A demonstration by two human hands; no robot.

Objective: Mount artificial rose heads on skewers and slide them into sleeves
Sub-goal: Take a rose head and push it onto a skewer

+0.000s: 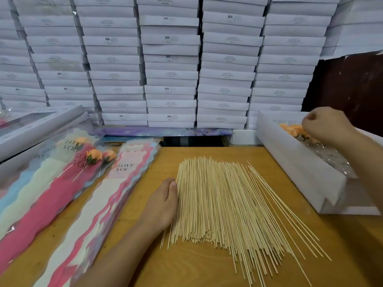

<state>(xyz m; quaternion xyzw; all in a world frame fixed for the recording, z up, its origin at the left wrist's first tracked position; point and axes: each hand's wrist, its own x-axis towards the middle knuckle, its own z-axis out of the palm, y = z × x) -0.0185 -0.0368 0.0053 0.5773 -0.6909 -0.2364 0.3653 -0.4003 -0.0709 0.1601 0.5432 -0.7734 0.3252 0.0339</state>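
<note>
Left hand [160,206] nearest, fingers straight and together, flat against left edge of skewers [223,204], likely steadying pile to pick one. Skewers pale, thin, fanned across wooden table [207,270]. Sleeves [68,204] stacked left, pink and white, "LOVE YOU" print; mounted roses [95,155] on top. Farther right, right hand [323,125] curled inside white box [298,166] over orange rose heads [292,127]; cannot tell whether pinching one.

Fanned skewers [228,204], boxed orange rose heads [292,129]
</note>
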